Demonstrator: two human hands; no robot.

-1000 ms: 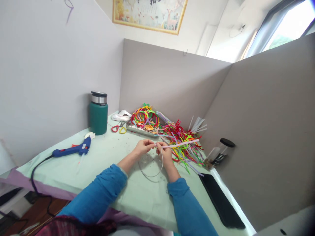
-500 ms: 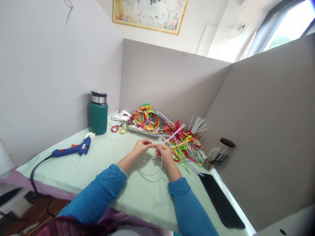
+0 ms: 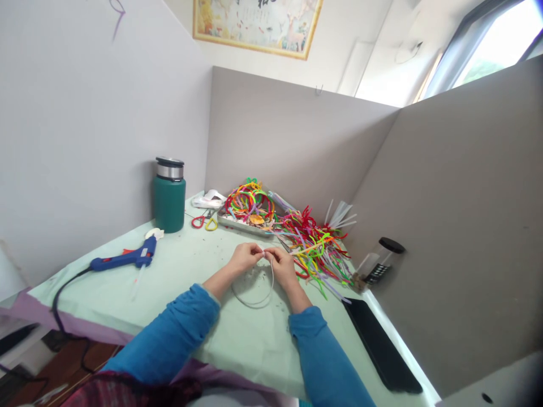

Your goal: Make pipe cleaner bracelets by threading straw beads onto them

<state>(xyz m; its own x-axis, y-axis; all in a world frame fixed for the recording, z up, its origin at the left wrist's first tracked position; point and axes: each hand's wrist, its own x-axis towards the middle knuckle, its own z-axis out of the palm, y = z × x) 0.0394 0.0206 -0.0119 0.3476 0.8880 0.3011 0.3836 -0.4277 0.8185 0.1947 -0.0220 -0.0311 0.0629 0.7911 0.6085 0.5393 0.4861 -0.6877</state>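
Over the middle of the table my left hand and my right hand meet at the fingertips, both closed in a pinch. A thin whitish hoop, like a headband, hangs below them, one end running up into my right fingers. Between the fingertips shows a small bit of pale pink strip; most of it is hidden. Just beyond my right hand lies a heap of coloured pipe cleaners, with red-handled scissors partly under it.
A metal tray of bent pipe cleaners stands at the back. On the left are a green bottle, a blue glue gun with its cord, and a yellow-and-red-handled tool. A black flat object lies right; grey partitions enclose the table.
The pale pink strip that stuck out to the upper right no longer shows past my fingers. My right hand has moved slightly left, and the hoop has swung left with it.
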